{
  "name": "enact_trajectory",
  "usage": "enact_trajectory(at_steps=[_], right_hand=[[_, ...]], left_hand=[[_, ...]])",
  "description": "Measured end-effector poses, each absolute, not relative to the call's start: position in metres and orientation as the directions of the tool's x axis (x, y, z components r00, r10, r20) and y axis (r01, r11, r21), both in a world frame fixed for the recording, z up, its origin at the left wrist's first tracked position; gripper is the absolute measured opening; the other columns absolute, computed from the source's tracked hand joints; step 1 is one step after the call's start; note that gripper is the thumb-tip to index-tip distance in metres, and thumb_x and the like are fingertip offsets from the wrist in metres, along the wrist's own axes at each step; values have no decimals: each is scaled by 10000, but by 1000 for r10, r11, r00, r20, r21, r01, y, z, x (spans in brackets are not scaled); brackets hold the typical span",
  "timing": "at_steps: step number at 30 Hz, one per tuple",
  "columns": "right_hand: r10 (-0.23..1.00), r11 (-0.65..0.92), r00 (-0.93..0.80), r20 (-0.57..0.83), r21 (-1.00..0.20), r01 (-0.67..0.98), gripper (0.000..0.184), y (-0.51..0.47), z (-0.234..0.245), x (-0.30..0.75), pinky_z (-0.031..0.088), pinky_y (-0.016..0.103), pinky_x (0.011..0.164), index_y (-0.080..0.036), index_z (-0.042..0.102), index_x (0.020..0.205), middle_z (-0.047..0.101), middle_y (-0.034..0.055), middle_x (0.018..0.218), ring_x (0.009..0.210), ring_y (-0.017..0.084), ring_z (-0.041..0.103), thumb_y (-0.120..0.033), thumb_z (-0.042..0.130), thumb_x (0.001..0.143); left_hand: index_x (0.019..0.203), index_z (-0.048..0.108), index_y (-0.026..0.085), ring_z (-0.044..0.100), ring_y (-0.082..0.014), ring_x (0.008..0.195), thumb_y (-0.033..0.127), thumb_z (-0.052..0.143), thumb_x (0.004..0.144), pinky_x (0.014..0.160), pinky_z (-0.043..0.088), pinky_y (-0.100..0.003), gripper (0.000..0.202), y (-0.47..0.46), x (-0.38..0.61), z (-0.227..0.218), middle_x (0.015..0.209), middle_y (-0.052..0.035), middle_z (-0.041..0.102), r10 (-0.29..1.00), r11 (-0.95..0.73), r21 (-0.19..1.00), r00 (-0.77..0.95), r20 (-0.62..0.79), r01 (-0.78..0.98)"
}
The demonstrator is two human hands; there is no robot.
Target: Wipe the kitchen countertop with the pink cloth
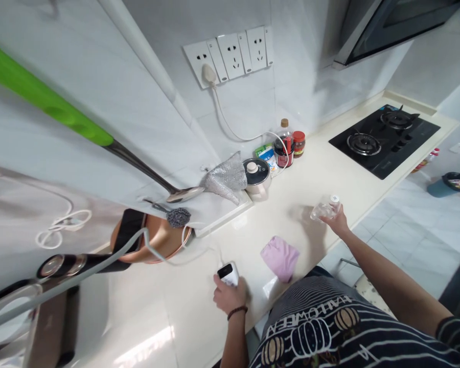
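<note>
My left hand (229, 297) is closed around a small white device with a dark screen, which looks like a power bank (228, 274), low over the counter. A thin white cable runs up from its far end. Farther right, my right hand (336, 223) grips a clear plastic bottle (324, 209) with a white cap, tilted over the counter's front part. Between the two hands lies a folded pink cloth (279, 257). Beside it, near the counter edge, is a small clear-and-white packet (270, 288).
A lidded pot (256, 173), a sauce bottle (284, 134) and a red-lidded jar (299, 144) stand along the wall. The gas stove (383, 140) is at far right. A copper-coloured pan (159, 236) and hanging green-handled spatula (53, 105) are at left. A plug cord crosses below the sockets (230, 55).
</note>
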State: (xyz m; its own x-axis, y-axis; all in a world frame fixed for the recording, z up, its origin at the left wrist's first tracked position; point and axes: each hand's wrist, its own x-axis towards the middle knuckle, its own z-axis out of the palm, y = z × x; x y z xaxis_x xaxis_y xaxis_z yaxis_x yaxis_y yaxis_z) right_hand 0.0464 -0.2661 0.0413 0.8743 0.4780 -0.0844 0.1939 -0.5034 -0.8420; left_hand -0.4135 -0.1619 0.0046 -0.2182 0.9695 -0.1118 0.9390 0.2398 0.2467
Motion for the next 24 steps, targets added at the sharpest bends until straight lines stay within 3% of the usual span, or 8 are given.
enact_trajectory(at_steps=[7,12,16,21,24], right_hand=[[486,-485,871,-68,-850,204,826,-264,37,45,537,461,896,-240,483,1213,695,116,1171,1062,319,679,-522,842,525],[482,-461,875,-45,-862,210,834,-262,35,44,546,486,929,-264,477,1232,688,74,1186,1057,299,683,-512,833,520],[488,-459,873,-26,-858,231,796,-263,35,44,555,492,918,-273,478,1237,697,65,1169,1048,305,691,-524,811,560],[539,-432,842,-7,-860,270,810,-262,35,48,559,487,926,-254,474,1252,671,135,1275,1113,336,675,-512,817,565],[583,-423,812,-10,-858,293,823,-257,37,58,566,492,925,-244,471,1248,674,149,1268,1110,348,679,-505,815,547]], left_hand=[[1600,210,108,570,-388,1157,495,604,868,966,461,-533,917,-126,-349,6,1243,-232,582,993,34,303,1,-115,952],[1606,207,116,562,-385,1139,478,613,861,940,460,-531,923,-114,-322,4,1244,-227,569,993,-44,299,76,-94,953],[1608,211,134,546,-388,1162,473,612,862,945,452,-533,913,-114,-313,3,1279,-226,553,992,-61,271,88,-87,961],[1606,214,138,540,-392,1182,461,620,852,964,442,-540,915,-118,-306,11,1316,-223,550,995,0,260,25,-93,965],[1586,241,111,479,-415,1287,510,585,874,1032,411,-579,886,-126,-300,16,1403,-240,508,999,24,281,-30,18,960]])
